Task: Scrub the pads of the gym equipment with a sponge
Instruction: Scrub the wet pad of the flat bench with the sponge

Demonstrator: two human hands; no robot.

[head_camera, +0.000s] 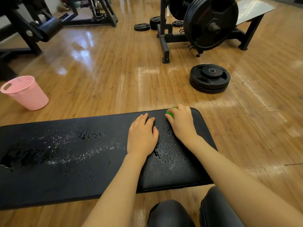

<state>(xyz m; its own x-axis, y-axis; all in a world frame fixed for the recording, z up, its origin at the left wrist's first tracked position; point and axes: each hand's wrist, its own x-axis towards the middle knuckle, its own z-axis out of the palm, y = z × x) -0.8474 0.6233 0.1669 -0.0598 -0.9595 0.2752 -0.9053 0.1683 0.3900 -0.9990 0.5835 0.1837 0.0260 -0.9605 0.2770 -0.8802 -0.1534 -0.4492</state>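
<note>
**Wet bench pad, sponge working the far right corner**

Room: wood plank floor (101, 76), glossy, glare patches. Weight rack (165, 35) loaded with plates (211, 22) at the back; a loose stack of plates (209, 78) lies flat on the floor beyond the pad. Pink bucket (26, 93) stands left, well apart from the pad, likely the water supply.

Worktop: long black bench pad (65, 161) across the view, beaded with water and pale foam flecks over its left and middle. That wetting probably loosens grime before rubbing.

Left hand (142, 136): fingers straight, palm flat on the pad, holding nothing; seemingly bracing the body and steadying the pad.

Right hand (180, 122): fingers curled over the green sponge (169, 113), pressing it onto the pad's far edge near the right corner. Only a sliver of sponge shows.
</note>
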